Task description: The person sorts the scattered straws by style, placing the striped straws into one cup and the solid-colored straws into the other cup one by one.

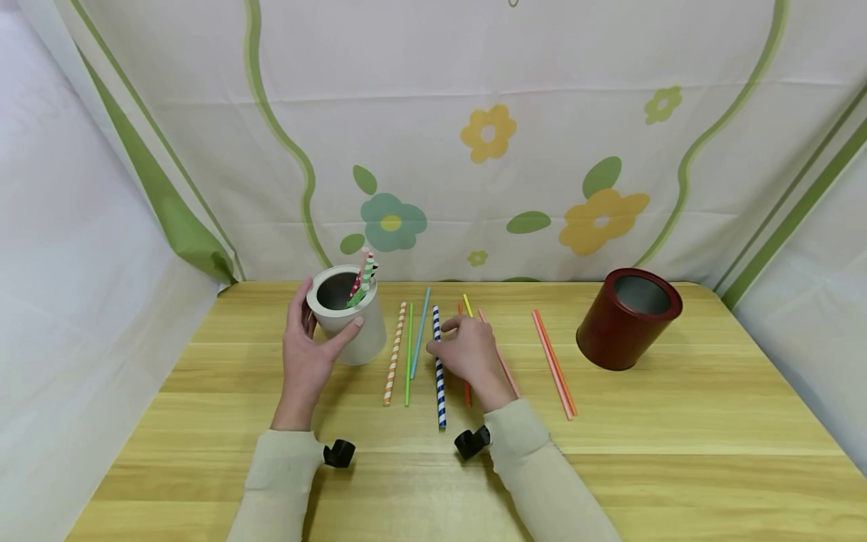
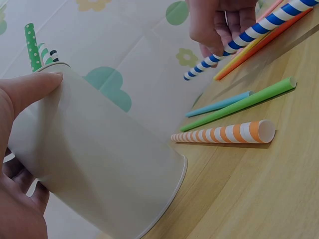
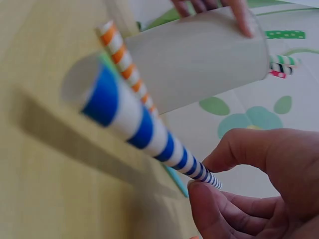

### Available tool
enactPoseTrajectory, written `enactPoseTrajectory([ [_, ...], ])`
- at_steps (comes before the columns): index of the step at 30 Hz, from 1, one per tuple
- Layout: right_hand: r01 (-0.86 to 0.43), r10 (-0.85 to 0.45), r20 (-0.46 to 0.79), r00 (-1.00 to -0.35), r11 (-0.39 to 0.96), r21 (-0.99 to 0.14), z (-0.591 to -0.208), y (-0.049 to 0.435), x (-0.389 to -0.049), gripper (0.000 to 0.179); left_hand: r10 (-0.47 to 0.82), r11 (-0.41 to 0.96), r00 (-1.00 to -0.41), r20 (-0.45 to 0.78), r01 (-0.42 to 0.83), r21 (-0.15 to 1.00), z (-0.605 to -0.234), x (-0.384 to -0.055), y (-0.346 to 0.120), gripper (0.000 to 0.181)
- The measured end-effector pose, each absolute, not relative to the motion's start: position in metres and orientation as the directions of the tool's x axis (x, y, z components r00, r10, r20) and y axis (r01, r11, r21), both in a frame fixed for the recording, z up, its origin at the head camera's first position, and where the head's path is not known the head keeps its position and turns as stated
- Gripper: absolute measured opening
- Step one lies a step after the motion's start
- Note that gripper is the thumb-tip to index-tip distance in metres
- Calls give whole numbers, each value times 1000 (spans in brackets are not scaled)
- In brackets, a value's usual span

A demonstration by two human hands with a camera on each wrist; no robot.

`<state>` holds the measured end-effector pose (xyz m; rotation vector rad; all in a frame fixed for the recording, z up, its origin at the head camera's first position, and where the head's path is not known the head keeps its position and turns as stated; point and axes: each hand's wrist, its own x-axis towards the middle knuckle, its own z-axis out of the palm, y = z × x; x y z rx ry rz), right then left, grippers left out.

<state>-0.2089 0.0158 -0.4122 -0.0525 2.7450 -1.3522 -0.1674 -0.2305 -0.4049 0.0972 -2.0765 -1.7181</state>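
Note:
My left hand (image 1: 306, 365) holds the white can (image 1: 362, 339) around its side, with the thumb near the rim. Several patterned paper straws (image 1: 366, 280), some green and some red or black, lean inside that can. Between thumb and fingertips, my right hand (image 1: 470, 352) pinches a blue-and-white striped straw (image 1: 441, 395). In the right wrist view this straw (image 3: 142, 132) is raised above the table, its shadow below. Between the can and the striped straw lie an orange-and-white striped straw (image 1: 394, 361), a green straw (image 1: 409, 369) and a light blue straw (image 1: 420, 335).
Under and beside the right hand lie a yellow straw (image 1: 467, 302), a red-orange straw (image 1: 468, 395) and a pink straw (image 1: 508, 369). Farther right, a pink-and-orange pair (image 1: 557, 369) lies near a dark red can (image 1: 612, 331). A floral curtain (image 1: 433, 150) hangs behind the wooden table (image 1: 677, 467).

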Motion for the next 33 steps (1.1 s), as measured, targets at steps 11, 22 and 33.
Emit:
enactPoseTrajectory([
  [11, 11, -54, -44, -998, 505, -863, -399, 22, -208, 31, -327, 221, -901, 286, 222, 950, -406, -167, -231, 101],
  [22, -8, 3, 9, -1000, 222, -975, -391, 25, -209, 23, -328, 212, -900, 287, 226, 951, -406, -167, -231, 101],
  [33, -126, 45, 124, -991, -40, -991, -382, 25, -206, 15, -327, 209, -900, 289, 230, 951, -406, -167, -230, 101],
])
